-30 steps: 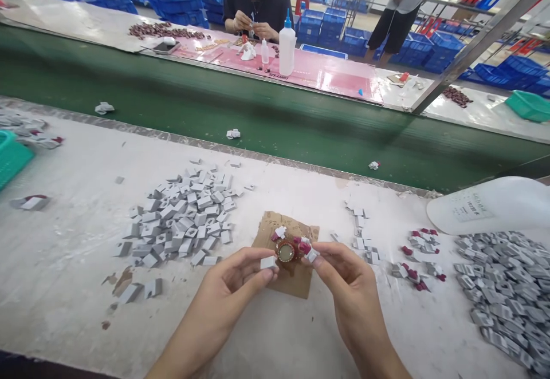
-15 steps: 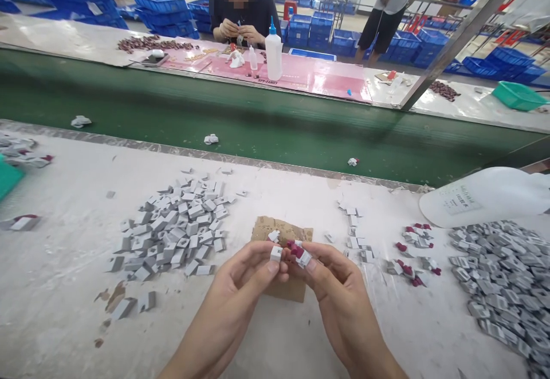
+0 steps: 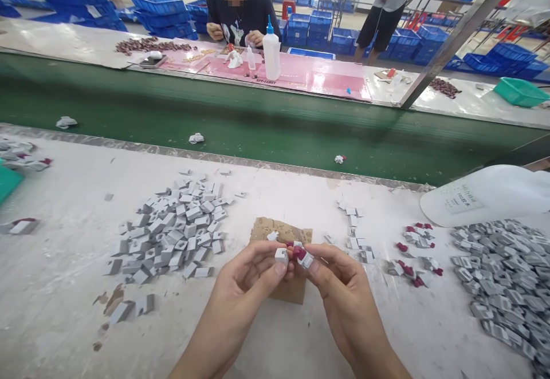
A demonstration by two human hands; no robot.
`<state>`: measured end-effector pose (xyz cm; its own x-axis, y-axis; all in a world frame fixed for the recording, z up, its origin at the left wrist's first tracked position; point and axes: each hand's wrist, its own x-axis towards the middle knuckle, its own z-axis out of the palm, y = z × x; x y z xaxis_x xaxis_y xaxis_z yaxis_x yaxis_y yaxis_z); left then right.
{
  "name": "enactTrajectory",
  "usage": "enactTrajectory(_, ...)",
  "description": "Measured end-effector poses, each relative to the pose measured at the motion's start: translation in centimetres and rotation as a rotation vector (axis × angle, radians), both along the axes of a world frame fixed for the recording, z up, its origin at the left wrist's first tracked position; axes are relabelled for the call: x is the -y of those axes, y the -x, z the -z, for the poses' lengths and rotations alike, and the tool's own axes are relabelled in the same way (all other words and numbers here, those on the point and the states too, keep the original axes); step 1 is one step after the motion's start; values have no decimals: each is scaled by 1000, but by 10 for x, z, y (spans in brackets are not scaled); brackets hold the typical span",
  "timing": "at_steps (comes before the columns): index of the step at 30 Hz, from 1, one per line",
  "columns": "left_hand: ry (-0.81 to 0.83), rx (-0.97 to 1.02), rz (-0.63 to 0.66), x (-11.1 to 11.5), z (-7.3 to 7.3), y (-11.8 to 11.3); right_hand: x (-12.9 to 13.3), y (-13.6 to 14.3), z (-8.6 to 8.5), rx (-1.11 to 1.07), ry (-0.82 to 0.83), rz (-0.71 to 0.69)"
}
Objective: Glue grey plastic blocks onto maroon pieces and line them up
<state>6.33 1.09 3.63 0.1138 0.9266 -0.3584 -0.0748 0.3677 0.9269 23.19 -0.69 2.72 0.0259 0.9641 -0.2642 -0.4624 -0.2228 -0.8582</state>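
Between finger and thumb, my left hand [image 3: 251, 279] pinches a small light grey block [image 3: 281, 255]. My right hand [image 3: 344, 281] grips a maroon and grey piece [image 3: 302, 256] close beside it. Both hands are over a brown cardboard piece [image 3: 287, 293], and a small whitish bit [image 3: 272, 236] lies on its upper part. Left of the hands is a heap of grey blocks [image 3: 176, 230]. Small maroon and grey parts [image 3: 412, 270] lie to the right, near a larger pile of grey pieces [image 3: 507, 293].
A large white bottle [image 3: 481, 196] lies at the right. Beyond the table edge runs a green belt [image 3: 258, 133] carrying several small pieces. Across it, a person [image 3: 240, 12] sits at a pink-covered bench with a blue-tipped bottle [image 3: 271, 52]; another person [image 3: 387, 12] stands behind.
The grey block in my left hand has moved slightly right, nearer the maroon piece. Pieces on the green belt have shifted left. The seated person's hands have come apart.
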Motion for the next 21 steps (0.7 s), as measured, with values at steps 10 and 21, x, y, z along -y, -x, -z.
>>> enactTrajectory(10, -109, -241, -331, -5, 14, 41, 7, 0, 17, 729, -328, 40)
enactTrajectory(21, -91, -203, -228, 1, 17, 29, 6, 8, 20, 791, -406, -80)
